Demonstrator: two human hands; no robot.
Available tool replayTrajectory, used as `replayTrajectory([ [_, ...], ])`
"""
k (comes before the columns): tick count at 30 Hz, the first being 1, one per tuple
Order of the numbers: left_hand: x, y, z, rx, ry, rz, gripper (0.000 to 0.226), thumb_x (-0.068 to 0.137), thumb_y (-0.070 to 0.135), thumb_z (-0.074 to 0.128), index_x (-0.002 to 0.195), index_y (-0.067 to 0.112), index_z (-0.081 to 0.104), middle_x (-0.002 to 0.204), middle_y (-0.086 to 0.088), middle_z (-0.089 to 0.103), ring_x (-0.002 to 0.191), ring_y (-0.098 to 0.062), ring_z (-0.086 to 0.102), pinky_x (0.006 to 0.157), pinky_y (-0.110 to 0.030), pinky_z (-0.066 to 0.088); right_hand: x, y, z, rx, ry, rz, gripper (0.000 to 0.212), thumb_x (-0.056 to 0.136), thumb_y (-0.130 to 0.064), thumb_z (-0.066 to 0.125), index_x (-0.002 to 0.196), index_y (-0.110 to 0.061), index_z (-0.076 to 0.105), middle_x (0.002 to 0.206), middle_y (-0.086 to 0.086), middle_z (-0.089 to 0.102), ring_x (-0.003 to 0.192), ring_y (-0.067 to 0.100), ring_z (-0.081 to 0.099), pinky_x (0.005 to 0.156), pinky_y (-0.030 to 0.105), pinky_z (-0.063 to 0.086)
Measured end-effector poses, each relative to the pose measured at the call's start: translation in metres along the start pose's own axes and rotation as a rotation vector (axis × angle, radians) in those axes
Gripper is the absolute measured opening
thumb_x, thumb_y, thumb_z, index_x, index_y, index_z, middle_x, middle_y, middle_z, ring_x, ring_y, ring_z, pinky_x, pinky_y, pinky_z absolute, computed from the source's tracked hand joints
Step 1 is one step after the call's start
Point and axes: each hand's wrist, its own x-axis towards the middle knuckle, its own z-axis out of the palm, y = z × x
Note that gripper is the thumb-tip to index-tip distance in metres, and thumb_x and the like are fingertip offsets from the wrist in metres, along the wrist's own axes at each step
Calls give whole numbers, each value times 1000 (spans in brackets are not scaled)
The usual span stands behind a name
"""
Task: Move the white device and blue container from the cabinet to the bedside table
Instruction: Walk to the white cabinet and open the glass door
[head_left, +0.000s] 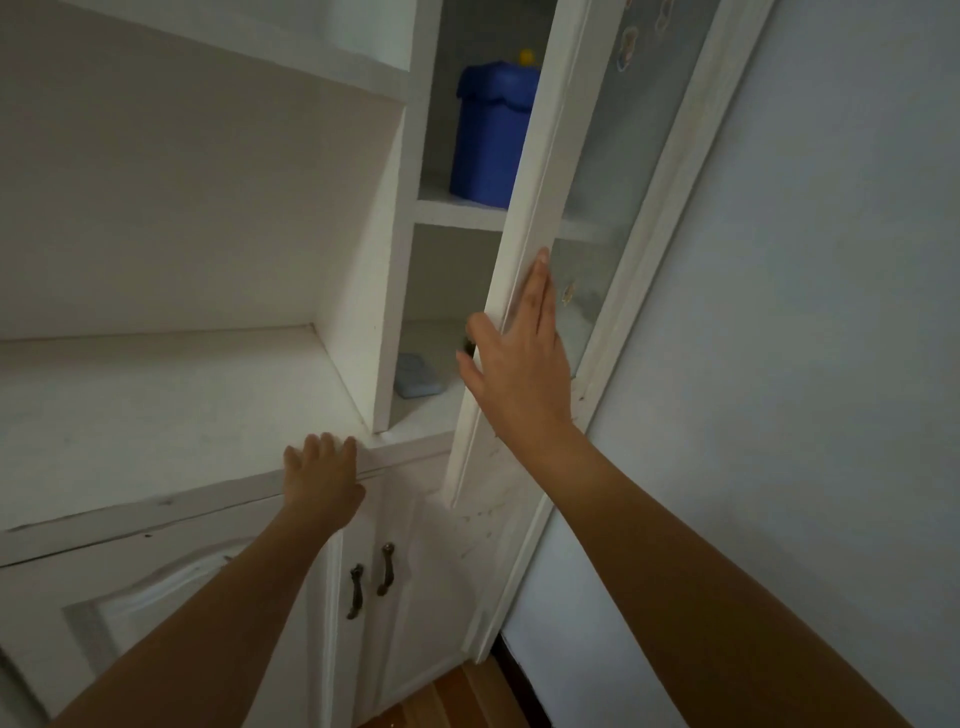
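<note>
A tall blue container (488, 135) with a wavy-edged lid and a yellow knob stands on the upper shelf of the white cabinet, its right side hidden by the door. On the shelf below lies a small, flat, pale device (418, 382). My right hand (519, 364) grips the edge of the half-open glass cabinet door (524, 208), fingers flat on the outer face and thumb around the inner side. My left hand (322, 478) rests on the front edge of the white ledge (156, 415), left of and below the device, and holds nothing.
Below the ledge are two closed lower doors with dark handles (356, 590) (385, 566). A pale wall (805, 312) stands close on the right behind the open door. Wooden floor (457, 701) shows at the bottom. Open white shelving fills the upper left.
</note>
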Motion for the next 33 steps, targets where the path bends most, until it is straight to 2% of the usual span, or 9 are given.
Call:
replayTrajectory([
  [5, -5, 37, -15, -335, 182, 82, 42, 88, 20, 49, 128, 7, 43, 130, -17, 51, 117, -32, 47, 98, -42, 37, -22, 22, -13, 54, 32, -9, 16, 87, -33, 56, 93, -18, 52, 154, 25, 6, 140, 42, 14, 105, 44, 40],
  [9, -5, 66, -23, -426, 183, 216, 49, 88, 24, 53, 134, 12, 39, 135, -16, 48, 121, -32, 44, 101, -43, 36, -37, 38, -25, 122, 54, 3, 19, 84, -30, 61, 97, -17, 56, 153, 24, 11, 139, 40, 21, 102, 46, 43],
  [11, -3, 81, -24, -440, 158, 282, 56, 88, 28, 53, 138, 18, 31, 139, -14, 43, 125, -30, 41, 104, -44, 35, -44, 48, -30, 153, 64, 13, 32, 82, -29, 64, 112, -19, 56, 153, 24, 14, 137, 40, 26, 102, 47, 42],
  [14, -3, 104, -26, -460, 137, 394, 67, 87, 33, 55, 142, 27, 18, 145, -11, 36, 130, -29, 35, 107, -45, 32, -53, 62, -38, 173, 47, 12, 65, 81, -28, 65, 136, -29, 32, 153, 25, 11, 134, 38, 34, 102, 47, 42],
  [16, -3, 123, -29, -474, 156, 483, 72, 86, 33, 56, 143, 28, 11, 146, -11, 35, 132, -28, 34, 107, -44, 30, -59, 71, -46, 165, 26, 17, 78, 82, -29, 64, 141, -32, 14, 154, 24, 7, 131, 37, 38, 103, 47, 42],
  [19, -1, 148, -34, -527, 175, 577, 77, 85, 30, 58, 143, 28, 7, 145, -11, 36, 130, -28, 36, 105, -45, 33, -67, 85, -58, 172, -12, 50, 84, 83, -30, 62, 141, -32, 2, 154, 23, 1, 130, 37, 38, 104, 49, 40],
  [24, 5, 181, -31, -553, 146, 683, 79, 84, 32, 60, 143, 25, 8, 145, -13, 35, 131, -29, 35, 106, -49, 34, -82, 112, -70, 211, -28, 61, 84, 83, -32, 57, 142, -28, -3, 155, 21, -2, 120, 38, 46, 99, 50, 42],
  [29, 4, 219, -33, -632, 175, 811, 82, 78, 27, 68, 142, 20, 18, 140, -13, 44, 124, -29, 45, 102, -43, 40, -98, 145, -86, 211, -73, 94, 85, 84, -40, 50, 141, -32, -12, 154, 22, 8, 105, 31, 52, 98, 36, 42],
  [33, 5, 244, -31, -674, 185, 849, 86, 76, 26, 71, 142, 23, 17, 137, -14, 48, 121, -30, 48, 97, -44, 45, -108, 176, -94, 185, -111, 141, 104, 83, -28, 62, 133, -44, -28, 152, 19, 18, 110, 32, 50, 100, 42, 44],
])
